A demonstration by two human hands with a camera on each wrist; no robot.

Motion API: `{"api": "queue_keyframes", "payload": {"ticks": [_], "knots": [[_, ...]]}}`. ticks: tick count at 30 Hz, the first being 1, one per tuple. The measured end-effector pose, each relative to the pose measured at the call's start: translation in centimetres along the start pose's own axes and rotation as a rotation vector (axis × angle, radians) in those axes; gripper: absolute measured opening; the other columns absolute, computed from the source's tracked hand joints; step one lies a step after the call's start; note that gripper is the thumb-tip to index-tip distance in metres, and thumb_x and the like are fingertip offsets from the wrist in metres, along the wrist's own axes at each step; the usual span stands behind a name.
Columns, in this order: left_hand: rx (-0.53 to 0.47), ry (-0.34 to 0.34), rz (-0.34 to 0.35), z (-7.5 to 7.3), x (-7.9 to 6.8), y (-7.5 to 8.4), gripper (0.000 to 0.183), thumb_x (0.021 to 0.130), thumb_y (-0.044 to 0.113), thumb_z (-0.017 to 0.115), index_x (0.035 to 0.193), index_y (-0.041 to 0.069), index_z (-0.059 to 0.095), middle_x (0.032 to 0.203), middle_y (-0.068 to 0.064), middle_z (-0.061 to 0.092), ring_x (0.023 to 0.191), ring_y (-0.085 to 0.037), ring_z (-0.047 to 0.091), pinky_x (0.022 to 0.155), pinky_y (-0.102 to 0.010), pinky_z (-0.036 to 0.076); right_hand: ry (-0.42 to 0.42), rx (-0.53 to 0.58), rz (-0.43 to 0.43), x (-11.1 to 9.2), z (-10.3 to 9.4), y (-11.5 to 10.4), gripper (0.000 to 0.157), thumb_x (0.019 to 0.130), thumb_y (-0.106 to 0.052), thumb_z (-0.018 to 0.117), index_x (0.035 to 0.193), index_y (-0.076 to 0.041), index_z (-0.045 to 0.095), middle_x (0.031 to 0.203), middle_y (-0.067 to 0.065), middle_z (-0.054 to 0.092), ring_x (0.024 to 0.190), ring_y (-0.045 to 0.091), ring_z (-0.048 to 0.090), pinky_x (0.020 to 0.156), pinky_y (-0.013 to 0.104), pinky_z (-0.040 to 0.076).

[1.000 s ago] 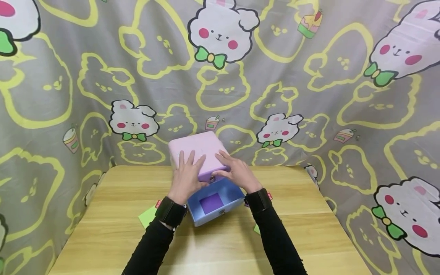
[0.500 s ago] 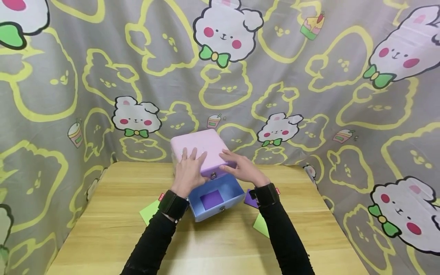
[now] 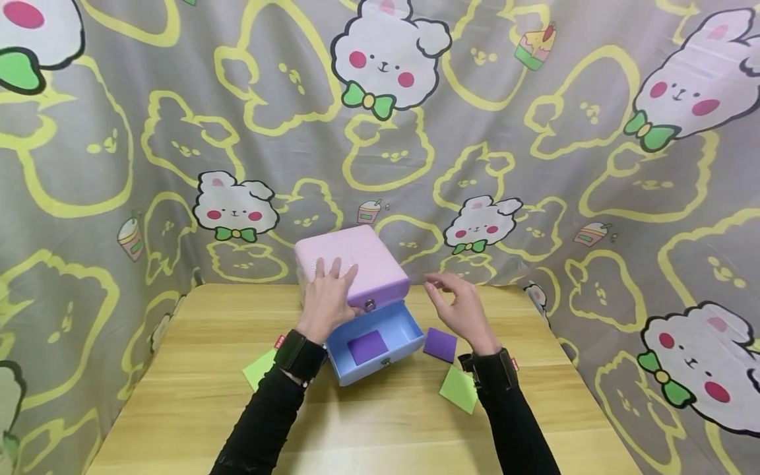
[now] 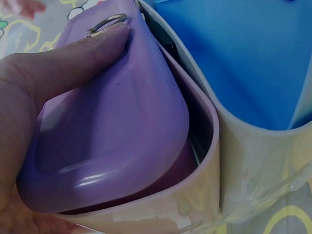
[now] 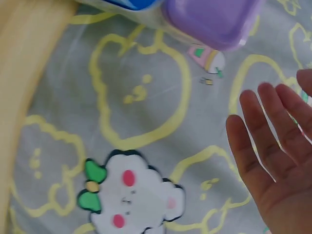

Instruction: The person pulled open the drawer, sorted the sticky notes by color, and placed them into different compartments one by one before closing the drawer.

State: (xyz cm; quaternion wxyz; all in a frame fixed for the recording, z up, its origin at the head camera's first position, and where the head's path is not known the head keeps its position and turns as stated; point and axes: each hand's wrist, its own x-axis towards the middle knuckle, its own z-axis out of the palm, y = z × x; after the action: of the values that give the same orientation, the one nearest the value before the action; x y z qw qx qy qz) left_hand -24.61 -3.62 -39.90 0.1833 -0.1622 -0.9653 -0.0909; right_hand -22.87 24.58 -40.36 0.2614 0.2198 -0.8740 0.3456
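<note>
- Beneath the left hand (image 3: pixel 325 305), the pink box (image 3: pixel 347 247) is gripped at its near edge, with fingers spread over the top and the thumb pressed to the purple front, beside a metal ring (image 4: pixel 108 23).
- To the right of the box, and apart from it, the right hand (image 3: pixel 464 307) is held in the air, its fingers loosely bent and slightly separated.
- Between the two hands and nearer the wearer, a blue drawer (image 3: pixel 402 323) is seen pulled out below the box; a purple card (image 3: pixel 367 347) is laid flat inside it.
- Just below the right hand, a second purple card (image 3: pixel 441 345) is placed on the wooden table (image 3: pixel 380 429); near that wrist, a green card (image 3: pixel 459 389) is set.
- Beside the left wrist, another green card (image 3: pixel 259 369) is partly covered by the forearm.
- Beyond both hands, a patterned curtain (image 3: pixel 392 158) is hung.
</note>
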Motion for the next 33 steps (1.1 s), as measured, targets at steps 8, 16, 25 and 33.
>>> {"api": "queue_keyframes", "payload": {"ticks": [8,16,25,33], "knots": [[-0.001,-0.011,-0.001,0.0,0.1,0.0,0.099,0.062,0.053,0.094,0.147,0.021,0.054,0.148,-0.022,0.054,0.136,-0.058,0.044,0.095,-0.068,0.053,-0.036,-0.046,0.108,-3.7,1.9,3.3,0.028,0.092,-0.014,0.073,0.117,-0.001,0.072,0.114,0.019,0.075,0.094,0.034,0.074,0.08,0.052,0.061],[-0.001,-0.009,0.006,0.1,0.0,0.1,0.098,0.062,0.053,0.093,0.146,0.02,0.054,0.148,-0.022,0.053,0.136,-0.059,0.044,0.094,-0.07,0.052,-0.156,-0.113,0.283,-6.1,4.2,6.8,0.039,0.087,-0.02,0.08,0.121,-0.002,0.071,0.12,0.02,0.073,0.101,0.037,0.071,0.087,0.053,0.059],[-0.002,-0.039,-0.014,0.0,0.0,0.0,0.1,0.064,0.053,0.092,0.149,0.021,0.052,0.153,-0.022,0.049,0.139,-0.059,0.041,0.099,-0.07,0.049,-0.315,-0.161,0.379,-7.6,5.0,9.2,0.055,0.085,-0.023,0.081,0.13,0.004,0.063,0.131,0.028,0.065,0.125,0.047,0.059,0.108,0.062,0.045],[0.009,-0.028,-0.024,0.1,-0.2,-0.1,0.1,0.063,0.055,0.092,0.149,0.021,0.052,0.152,-0.021,0.05,0.14,-0.058,0.041,0.1,-0.072,0.048,-0.458,-0.199,0.477,-8.3,5.8,10.7,0.085,0.076,-0.038,0.088,0.139,0.007,0.053,0.134,0.03,0.061,0.117,0.043,0.062,0.098,0.056,0.054]]}}
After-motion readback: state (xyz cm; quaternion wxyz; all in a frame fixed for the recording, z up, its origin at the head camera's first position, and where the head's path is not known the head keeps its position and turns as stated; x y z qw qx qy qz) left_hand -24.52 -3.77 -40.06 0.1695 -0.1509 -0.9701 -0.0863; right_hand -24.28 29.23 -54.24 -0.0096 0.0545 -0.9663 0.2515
